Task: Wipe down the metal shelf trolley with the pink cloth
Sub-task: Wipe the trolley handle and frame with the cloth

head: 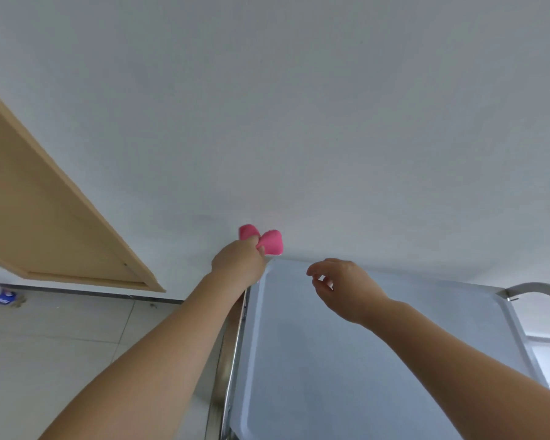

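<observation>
Nearest us, the metal shelf trolley (346,360) shows its bare top tray, with a curved handle (540,289) at the right. Our right hand (346,289) hovers above the tray's far part, fingers loosely curled and holding nothing. Our left hand (238,262) is closed around the pink cloth (269,241) at the tray's far left corner (two pink lobes bulge beyond the fist). Farther left, a wooden door (45,223) meets the tiled floor (61,338); a white wall (299,122) stands behind.

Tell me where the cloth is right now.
The cloth is bunched in the left hand, at the trolley's far left corner by the wall.
</observation>
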`<state>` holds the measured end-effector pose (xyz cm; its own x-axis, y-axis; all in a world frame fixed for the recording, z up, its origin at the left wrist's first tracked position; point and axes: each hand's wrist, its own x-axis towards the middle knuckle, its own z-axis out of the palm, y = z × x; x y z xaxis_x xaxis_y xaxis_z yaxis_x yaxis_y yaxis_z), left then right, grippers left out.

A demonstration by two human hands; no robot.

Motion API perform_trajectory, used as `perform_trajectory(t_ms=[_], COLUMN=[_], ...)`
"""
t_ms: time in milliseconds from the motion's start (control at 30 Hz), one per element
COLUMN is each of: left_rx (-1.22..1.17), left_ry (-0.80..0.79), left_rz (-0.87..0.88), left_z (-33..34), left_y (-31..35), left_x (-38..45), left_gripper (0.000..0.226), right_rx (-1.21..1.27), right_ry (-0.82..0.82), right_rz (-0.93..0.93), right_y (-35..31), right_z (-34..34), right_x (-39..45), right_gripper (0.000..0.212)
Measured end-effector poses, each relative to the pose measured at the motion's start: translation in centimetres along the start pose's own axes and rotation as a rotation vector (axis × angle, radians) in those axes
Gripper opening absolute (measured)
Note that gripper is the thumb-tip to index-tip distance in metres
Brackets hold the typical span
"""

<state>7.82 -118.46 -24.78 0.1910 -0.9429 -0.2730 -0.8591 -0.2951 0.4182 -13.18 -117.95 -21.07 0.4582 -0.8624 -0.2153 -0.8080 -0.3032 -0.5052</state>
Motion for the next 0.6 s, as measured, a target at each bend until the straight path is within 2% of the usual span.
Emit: perform_trajectory(t_ms=[100, 233, 267, 333, 467, 600], left_rx=[-0.091, -0.339, -0.389, -0.470, -0.568, -0.592], left_ry=[0.056, 0.051, 0.046, 0.025, -0.031, -0.142], left_rz=[0.086, 0.108, 0.120, 0.160, 0.215, 0.290], left_z=[-0.7, -0.2, 0.1, 1.2, 3.2, 4.1], left_y=[2.1, 6.7, 7.9, 10.3, 13.9, 16.0], left_x=[-4.0, -10.6, -12.3, -15.6, -21.1, -25.1], left_gripper=[0.032, 0.035, 0.036, 0.038, 0.046, 0.047], right_rx=[0.046, 0.060, 0.126, 0.256, 0.369, 0.371], right_ry=[0.036, 0.066, 0.078, 0.123, 0.170, 0.130], right_rz=[-0.038, -0.050, -0.057, -0.072, -0.098, -0.193], right_y=[0.0, 1.2, 1.7, 2.5, 3.3, 3.5], right_z=[-1.5, -3.5, -3.9, -4.6, -6.3, -9.5], right_x=[-1.7, -5.2, -6.2, -8.7, -14.2, -19.2], right_gripper=[0.033, 0.053, 0.047, 0.015, 0.015, 0.028])
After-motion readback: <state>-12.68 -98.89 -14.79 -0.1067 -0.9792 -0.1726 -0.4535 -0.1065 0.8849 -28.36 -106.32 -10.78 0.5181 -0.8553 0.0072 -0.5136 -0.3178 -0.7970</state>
